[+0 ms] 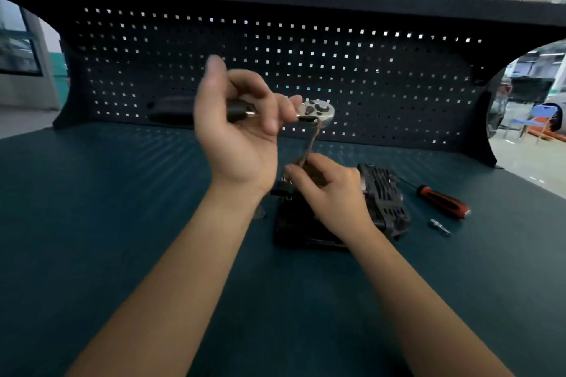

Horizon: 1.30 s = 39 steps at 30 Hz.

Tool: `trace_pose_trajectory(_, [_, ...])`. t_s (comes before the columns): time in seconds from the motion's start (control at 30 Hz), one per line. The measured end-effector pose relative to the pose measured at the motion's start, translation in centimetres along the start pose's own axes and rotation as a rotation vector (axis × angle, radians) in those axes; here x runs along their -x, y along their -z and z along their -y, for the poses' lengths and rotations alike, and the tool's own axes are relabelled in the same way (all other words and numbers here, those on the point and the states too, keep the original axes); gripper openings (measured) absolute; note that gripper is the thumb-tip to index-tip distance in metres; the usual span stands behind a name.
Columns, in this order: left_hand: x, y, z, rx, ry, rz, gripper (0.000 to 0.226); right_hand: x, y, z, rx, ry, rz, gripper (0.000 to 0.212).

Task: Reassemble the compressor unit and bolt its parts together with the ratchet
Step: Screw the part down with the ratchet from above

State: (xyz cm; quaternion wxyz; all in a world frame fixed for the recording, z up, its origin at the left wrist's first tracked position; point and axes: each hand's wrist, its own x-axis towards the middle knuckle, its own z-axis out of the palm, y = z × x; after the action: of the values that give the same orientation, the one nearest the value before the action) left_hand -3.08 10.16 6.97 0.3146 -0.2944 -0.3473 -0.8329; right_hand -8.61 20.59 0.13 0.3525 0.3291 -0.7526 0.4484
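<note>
My left hand (242,128) is raised above the bench and grips the black handle of a ratchet (317,111), whose round chrome head points right. A thin extension bar (309,148) runs down from the head. My right hand (327,185) pinches the bar's lower end right over the black compressor unit (294,223) on the bench. Whether the bar's tip sits on a bolt is hidden by my fingers. A finned black compressor part (386,200) stands just right of the unit.
A screwdriver with a red and black handle (444,200) lies to the right, with a small chrome socket piece (439,226) in front of it. A dark pegboard (275,70) closes the back of the teal bench (122,208). A black pouch (171,110) lies at its foot.
</note>
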Motion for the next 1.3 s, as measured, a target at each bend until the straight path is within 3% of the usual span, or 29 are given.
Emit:
trace_pose_trajectory(0.1, [-2.1,0.5,-0.5,0.160,0.210,-0.073,0.050,0.1,-0.1,0.0,0.025,0.047,0.006,0.024])
trace_pose_trajectory(0.2, [-4.1,-0.1,-0.5,0.167,0.419,-0.087,0.047,0.2,-0.1,0.1,0.057,0.081,-0.027,0.024])
trace_pose_trajectory(0.33, [-5.9,-1.1,-0.2,0.141,0.698,-0.007,0.046,0.3,0.1,0.1,0.106,0.122,-0.046,0.024])
trace_pose_trajectory(0.4, [-6.0,-1.3,-0.2,0.132,0.742,0.040,0.045,0.4,0.4,-0.3,0.075,0.107,0.017,0.027])
trace_pose_trajectory(0.5, [-4.0,-1.0,-0.8,0.100,0.654,0.120,0.040,1.0,0.7,-1.8,0.162,-0.024,0.323,0.050])
trace_pose_trajectory(0.57, [-1.5,-0.2,-1.0,0.094,0.500,0.186,0.038,1.2,0.7,-2.9,0.261,-0.131,0.476,0.066])
trace_pose_trajectory(0.73, [4.9,0.9,-0.5,0.034,0.036,0.050,0.039,0.8,0.4,-3.7,0.257,-0.151,0.339,0.039])
trace_pose_trajectory(0.87, [8.2,0.3,1.0,-0.060,-0.162,0.138,0.024,0.9,0.3,-3.7,0.268,-0.165,0.356,0.043])
trace_pose_trajectory(1.0, [5.9,0.3,-0.3,0.052,-0.055,-0.130,0.042,1.0,-0.3,-3.6,0.301,-0.204,0.368,0.054])
trace_pose_trajectory(1.1, [2.0,0.6,-1.2,0.127,0.043,-0.289,0.041,1.1,-0.5,-3.5,0.325,-0.229,0.346,0.049])
trace_pose_trajectory(1.2, [-0.8,1.2,-1.4,0.171,0.131,-0.326,0.039,1.1,-0.5,-3.7,0.321,-0.214,0.362,0.049])
trace_pose_trajectory(1.3, [-2.1,2.2,-1.6,0.209,0.217,-0.261,0.043,1.1,-0.4,-3.8,0.319,-0.214,0.360,0.050])
